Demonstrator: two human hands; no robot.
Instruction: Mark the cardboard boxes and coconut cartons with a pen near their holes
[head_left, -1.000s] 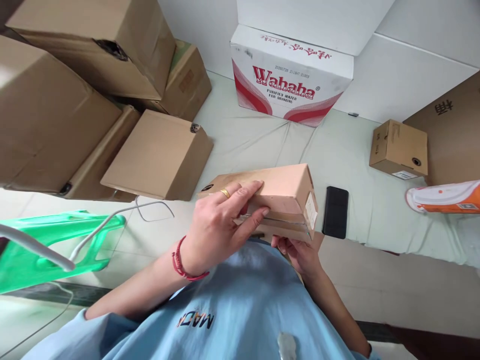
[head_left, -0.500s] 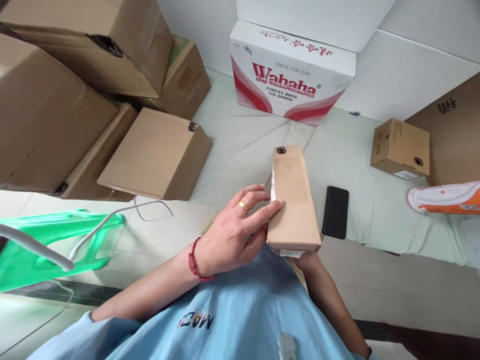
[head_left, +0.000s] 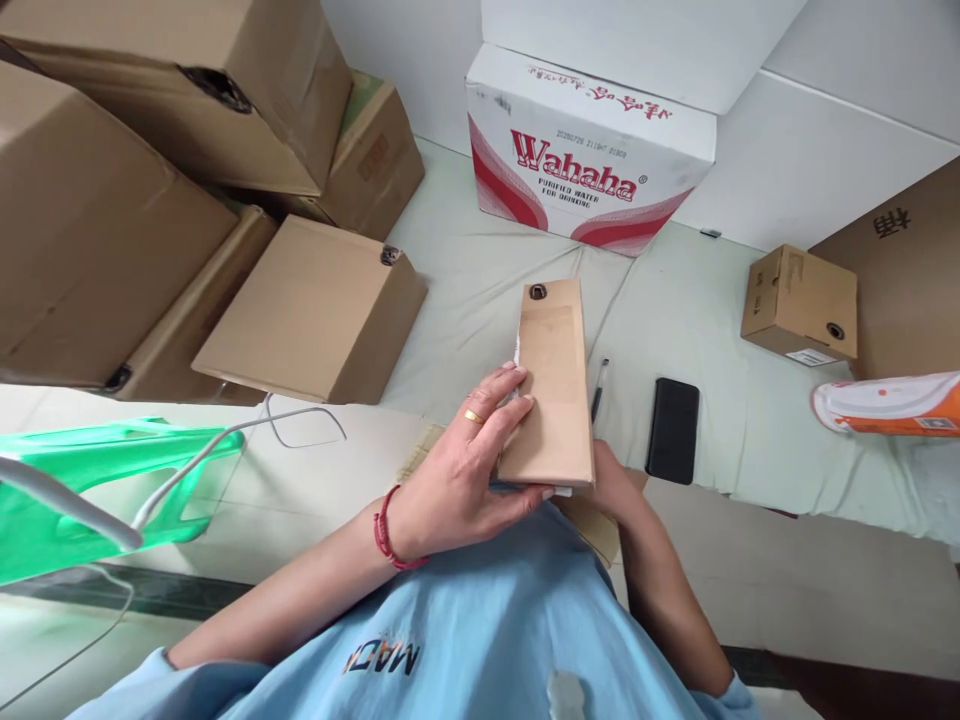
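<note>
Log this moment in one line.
left hand: on narrow carton | right hand: at its right edge, partly hidden | phone: on cloth

Storage-like room (stacked cartons (head_left: 289, 115), cloth-covered table (head_left: 457, 275))

The box (head_left: 551, 390) hides the fingers of the right hand (head_left: 613, 480), and the view's edges cut off the green stool (head_left: 67, 460) and the orange-and-white pack (head_left: 885, 405).

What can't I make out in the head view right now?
Head view:
Right hand: fingers hidden by the held carton.
Held carton: underside faces away.
Orange-white container: right end cut off by picture edge.
White label on small box: print too small to read.
</note>
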